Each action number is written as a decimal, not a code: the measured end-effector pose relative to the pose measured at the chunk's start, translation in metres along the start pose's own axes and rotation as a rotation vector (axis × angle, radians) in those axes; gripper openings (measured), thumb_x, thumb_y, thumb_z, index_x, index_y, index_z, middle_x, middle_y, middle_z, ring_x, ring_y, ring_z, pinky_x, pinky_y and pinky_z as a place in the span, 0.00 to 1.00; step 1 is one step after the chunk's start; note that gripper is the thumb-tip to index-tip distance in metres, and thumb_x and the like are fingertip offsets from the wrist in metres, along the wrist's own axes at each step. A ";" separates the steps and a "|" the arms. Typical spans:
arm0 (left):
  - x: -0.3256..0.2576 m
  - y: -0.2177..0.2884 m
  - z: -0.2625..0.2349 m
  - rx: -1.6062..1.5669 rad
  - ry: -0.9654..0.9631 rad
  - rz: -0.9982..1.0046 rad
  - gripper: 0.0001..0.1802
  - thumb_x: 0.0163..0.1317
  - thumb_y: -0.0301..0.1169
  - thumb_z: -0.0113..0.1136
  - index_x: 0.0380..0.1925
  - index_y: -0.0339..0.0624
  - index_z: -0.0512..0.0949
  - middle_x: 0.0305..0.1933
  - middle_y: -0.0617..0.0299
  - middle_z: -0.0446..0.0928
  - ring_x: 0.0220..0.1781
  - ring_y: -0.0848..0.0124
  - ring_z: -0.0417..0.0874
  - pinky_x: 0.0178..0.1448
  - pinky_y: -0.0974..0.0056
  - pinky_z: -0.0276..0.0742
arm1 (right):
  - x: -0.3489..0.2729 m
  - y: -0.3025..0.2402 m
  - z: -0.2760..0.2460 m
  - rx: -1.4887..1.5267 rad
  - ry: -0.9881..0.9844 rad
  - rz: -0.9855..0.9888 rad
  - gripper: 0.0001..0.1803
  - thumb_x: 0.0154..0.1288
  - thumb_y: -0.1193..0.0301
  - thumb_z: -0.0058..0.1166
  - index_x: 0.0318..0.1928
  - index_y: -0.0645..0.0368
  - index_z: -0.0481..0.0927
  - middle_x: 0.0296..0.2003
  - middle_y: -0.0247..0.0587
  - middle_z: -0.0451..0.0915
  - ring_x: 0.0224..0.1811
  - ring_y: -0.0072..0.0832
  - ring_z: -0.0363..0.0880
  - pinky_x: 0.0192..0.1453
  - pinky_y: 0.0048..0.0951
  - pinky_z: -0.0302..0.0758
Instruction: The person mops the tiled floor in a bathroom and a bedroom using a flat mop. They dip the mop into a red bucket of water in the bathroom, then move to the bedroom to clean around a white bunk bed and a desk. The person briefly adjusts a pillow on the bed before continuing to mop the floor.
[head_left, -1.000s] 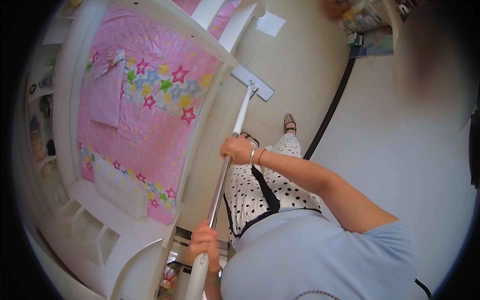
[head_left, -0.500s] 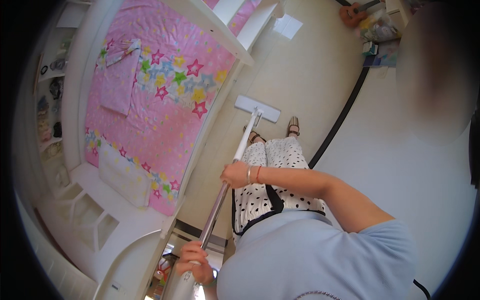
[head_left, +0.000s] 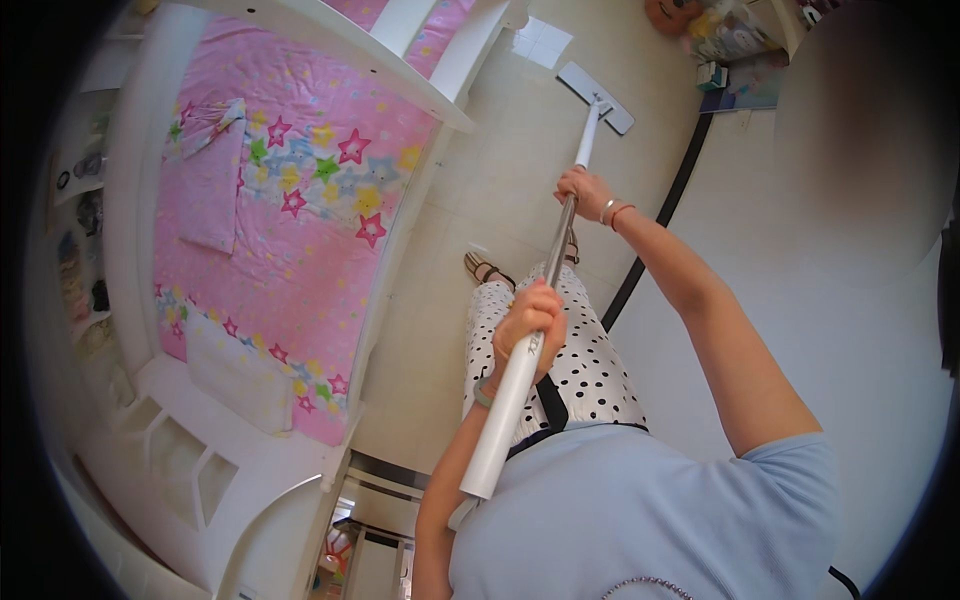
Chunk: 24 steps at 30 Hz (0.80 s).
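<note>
A flat mop [head_left: 510,405] with a white and silver pole slants across the view. Its rectangular head [head_left: 612,112] lies on the tiled floor, far from my feet. My left hand [head_left: 528,322] is wrapped round the upper pole, just beyond the thick white grip end near my body. Farther along, my right hand [head_left: 583,193] closes round the pole where the silver part meets the white lower part. Both arms reach forward, the right one stretched farther. The mop's underside is hidden against the floor.
Left stands a white bed frame [head_left: 385,275] with pink star-patterned bedding [head_left: 270,265]. A white wall with dark skirting [head_left: 690,180] runs along the right. Ahead, a small box [head_left: 711,76] and bags [head_left: 735,35] stand by the wall. Shelves [head_left: 85,220] line the far left.
The mop head has moved forward and to the right, away from my feet. My right hand has reached out with it, and my left hand has come up and rightward in front of my body.
</note>
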<state>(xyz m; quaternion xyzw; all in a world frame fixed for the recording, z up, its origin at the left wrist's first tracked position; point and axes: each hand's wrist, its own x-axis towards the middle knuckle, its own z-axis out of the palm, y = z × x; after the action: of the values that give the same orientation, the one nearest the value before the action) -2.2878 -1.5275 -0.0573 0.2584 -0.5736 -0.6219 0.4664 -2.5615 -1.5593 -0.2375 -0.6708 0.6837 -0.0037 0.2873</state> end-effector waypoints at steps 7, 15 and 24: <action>-0.067 0.078 -0.076 0.165 0.135 -0.204 0.07 0.59 0.14 0.53 0.30 0.36 0.68 0.37 0.52 0.79 0.49 0.56 0.81 0.63 0.48 0.73 | -0.011 -0.110 0.059 0.091 -0.121 -0.130 0.05 0.54 0.71 0.61 0.33 0.48 0.84 0.34 0.36 0.81 0.45 0.38 0.76 0.48 0.39 0.78; -0.154 0.230 -0.119 0.406 0.493 -0.299 0.06 0.61 0.21 0.44 0.27 0.43 0.62 0.21 0.61 0.67 0.30 0.67 0.73 0.57 0.45 0.73 | -0.081 -0.317 0.103 0.376 -0.268 -0.386 0.03 0.56 0.69 0.58 0.32 0.47 0.82 0.35 0.29 0.80 0.48 0.35 0.75 0.44 0.47 0.77; -0.143 0.189 -0.123 0.309 0.496 -0.116 0.11 0.67 0.35 0.49 0.29 0.46 0.61 0.22 0.62 0.68 0.29 0.67 0.71 0.50 0.49 0.74 | -0.059 -0.285 0.075 0.220 -0.400 -0.448 0.05 0.58 0.67 0.53 0.32 0.51 0.80 0.30 0.39 0.80 0.42 0.39 0.80 0.42 0.45 0.79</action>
<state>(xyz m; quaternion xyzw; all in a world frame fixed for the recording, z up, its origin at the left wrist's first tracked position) -2.0672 -1.4424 0.0672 0.5028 -0.5142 -0.4708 0.5110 -2.2751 -1.5055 -0.1658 -0.7570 0.4446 -0.0088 0.4788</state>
